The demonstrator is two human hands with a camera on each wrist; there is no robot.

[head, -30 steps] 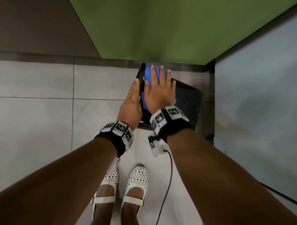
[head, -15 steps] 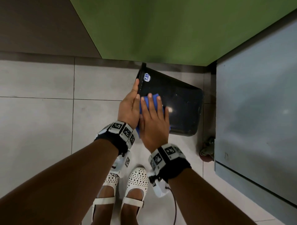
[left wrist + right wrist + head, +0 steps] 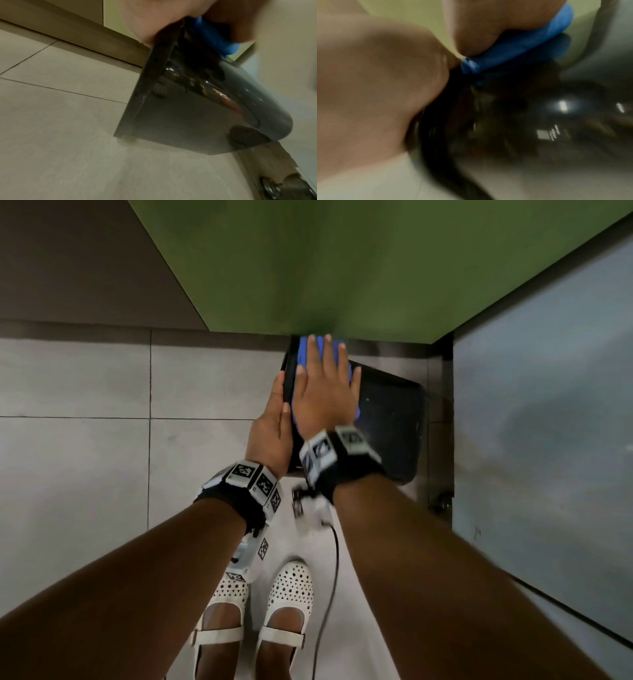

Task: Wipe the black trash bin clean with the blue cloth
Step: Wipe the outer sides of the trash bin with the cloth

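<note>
Grey tiled floor [image 3: 85, 474] fills the left side, with a brown skirting strip along the wall. A green wall panel [image 3: 342, 268] stands straight ahead.

Left hand [image 3: 270, 436] lies along the left edge of the black trash bin [image 3: 394, 433], fingers straight and together, thumb side against the rim. No curl shows in the head view, so the grip reads as flat, steadying the bin. In the left wrist view the palm [image 3: 154, 20] sits at the top of the bin's rim; the bin [image 3: 180, 115] stands on the floor, glossy, with dust and scuffs along its edge.

The bin sits on the floor in the corner, up against the green panel and just beside a grey cabinet [image 3: 548, 440] on the right.

Right hand [image 3: 325, 395] is laid flat on top of the bin, fingers straight and spread, pressing the blue cloth [image 3: 305, 350] down onto it. Cloth shows past the fingertips at the far end and at the hand's right edge. The right wrist view is blurred: cloth [image 3: 522, 44] squashed between palm and the bin's shiny black surface [image 3: 505, 121].

Both wrists wear black bands with printed markers. White perforated shoes [image 3: 291, 594] stand below the bin, and a black cable [image 3: 329, 594] hangs by the right forearm.
</note>
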